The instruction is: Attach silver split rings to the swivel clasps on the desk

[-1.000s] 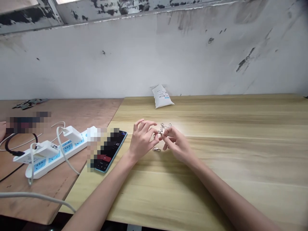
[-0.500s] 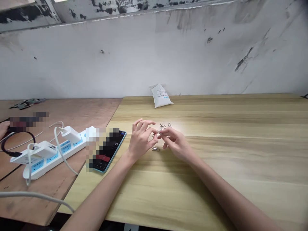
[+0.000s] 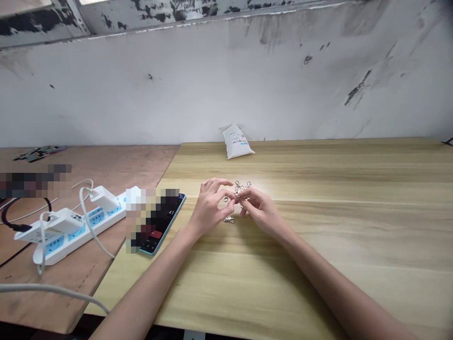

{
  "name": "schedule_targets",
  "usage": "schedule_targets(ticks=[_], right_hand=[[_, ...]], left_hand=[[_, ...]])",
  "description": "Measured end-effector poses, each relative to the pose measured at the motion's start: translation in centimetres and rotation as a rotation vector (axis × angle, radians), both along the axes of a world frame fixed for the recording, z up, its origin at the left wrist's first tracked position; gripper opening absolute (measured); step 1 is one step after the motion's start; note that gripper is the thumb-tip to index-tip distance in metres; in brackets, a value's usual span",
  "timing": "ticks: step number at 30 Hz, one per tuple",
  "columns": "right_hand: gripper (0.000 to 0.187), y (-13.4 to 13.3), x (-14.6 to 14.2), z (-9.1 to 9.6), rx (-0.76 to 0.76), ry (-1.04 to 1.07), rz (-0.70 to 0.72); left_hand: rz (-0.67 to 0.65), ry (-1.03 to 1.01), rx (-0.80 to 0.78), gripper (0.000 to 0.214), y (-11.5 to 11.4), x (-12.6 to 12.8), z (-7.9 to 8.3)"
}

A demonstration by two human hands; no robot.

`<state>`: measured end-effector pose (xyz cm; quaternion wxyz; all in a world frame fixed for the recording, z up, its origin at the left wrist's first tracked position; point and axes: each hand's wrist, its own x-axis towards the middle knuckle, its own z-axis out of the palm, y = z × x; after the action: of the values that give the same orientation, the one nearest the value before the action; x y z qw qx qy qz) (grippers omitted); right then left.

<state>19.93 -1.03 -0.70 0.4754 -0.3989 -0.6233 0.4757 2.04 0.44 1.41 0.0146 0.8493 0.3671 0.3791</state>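
My left hand [image 3: 208, 208] and my right hand [image 3: 260, 210] meet fingertip to fingertip above the light wooden table [image 3: 318, 236]. Both pinch small silver metal clasps [image 3: 236, 192] between thumb and forefinger, the other left fingers fanned up. A few more silver clasps [image 3: 244, 184] lie on the table just behind my fingers. One loose clasp [image 3: 229, 219] rests on the wood under my hands.
A phone [image 3: 159, 222] lies left of my left hand at the table's edge. A white power strip [image 3: 71, 226] with chargers and cables sits on the brown table further left. A small white bag [image 3: 238, 140] stands by the wall.
My hands have stayed together in the same spot, with only slight finger movement on the clasps. The view has shifted a little.
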Motion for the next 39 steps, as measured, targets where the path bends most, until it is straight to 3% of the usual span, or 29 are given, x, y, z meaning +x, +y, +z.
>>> schedule_targets(ticks=[9, 13, 19, 24, 39], right_hand=[[0.027, -0.2, 0.5, 1.0, -0.043, 0.030, 0.117], [0.026, -0.3, 0.4, 0.9, 0.046, -0.038, 0.050], [0.016, -0.5, 0.2, 0.2, 0.331, -0.248, -0.204], [0.017, -0.5, 0.0, -0.3, 0.419, -0.246, -0.230], [0.020, -0.6, 0.0, -0.3, 0.511, -0.348, -0.217]], left_hand=[[-0.057, -0.024, -0.146, 0.006, -0.1, -0.2, 0.6], [-0.094, -0.092, -0.281, 0.007, 0.0, -0.3, 0.7], [-0.160, -0.361, -0.752, 0.018, 0.7, -0.4, 0.4], [-0.265, -0.622, -1.097, 0.023, 0.7, 0.0, 0.6], [-0.302, -0.717, -1.256, 0.023, 1.0, -0.4, 0.1]])
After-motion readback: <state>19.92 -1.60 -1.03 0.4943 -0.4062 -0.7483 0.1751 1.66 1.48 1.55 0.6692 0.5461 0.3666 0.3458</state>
